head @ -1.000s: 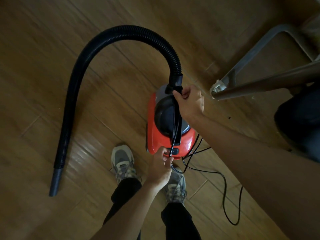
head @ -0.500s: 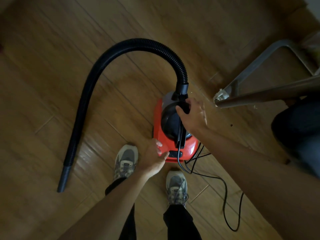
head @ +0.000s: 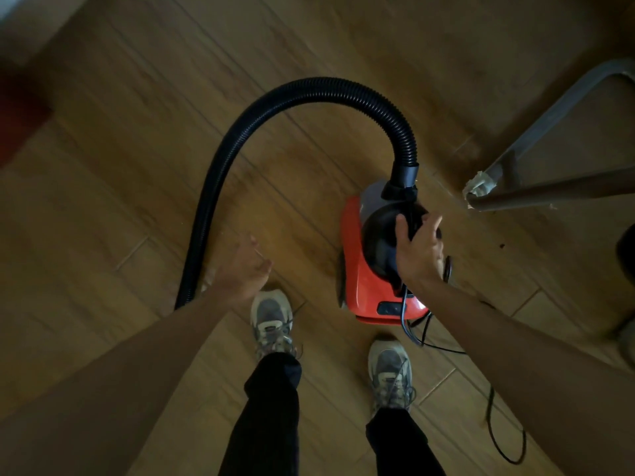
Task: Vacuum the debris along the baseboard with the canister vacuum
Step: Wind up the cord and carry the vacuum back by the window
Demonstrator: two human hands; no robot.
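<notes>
The right hand (head: 420, 250) hangs over the dark dome of the red canister vacuum (head: 364, 286), fingers spread and gripping nothing, while the left hand (head: 242, 269) reaches out blurred, palm loose and empty, just right of the black hose (head: 220, 187). The hose rises from the canister's front just beyond the right hand, arches away and drops to the wooden floor (head: 120, 132) beside the left forearm. A thin black cord (head: 494, 424) trails under the right forearm.

Single head cam, wide-angle, pointing steeply down from standing height at the wood floor (head: 103, 218). Both forearms enter from the bottom edge, shoes (head: 273, 321) near bottom centre, vacuum (head: 364, 286) right of centre.
</notes>
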